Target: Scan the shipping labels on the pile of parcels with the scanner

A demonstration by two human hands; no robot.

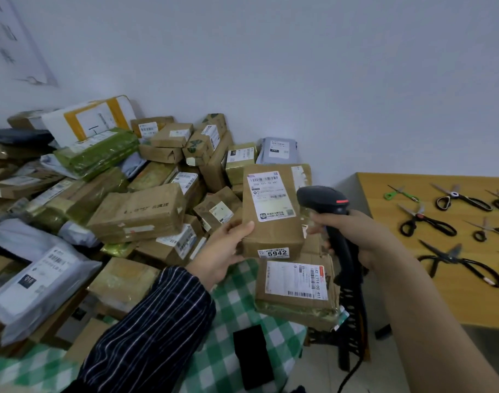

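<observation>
Right grip (353, 234) tight round scanner (322, 198); left grip (222, 251) round brown parcel (271, 225), label (271, 195) seemingly toward scanner.

Dark navy left sleeve (157, 321) — thin white stripes, long to the wrist, right forearm (430, 307) bare

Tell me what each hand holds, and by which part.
The left hand grips the brown parcel by its lower left corner; right hand grips the black scanner by its handle.
</observation>
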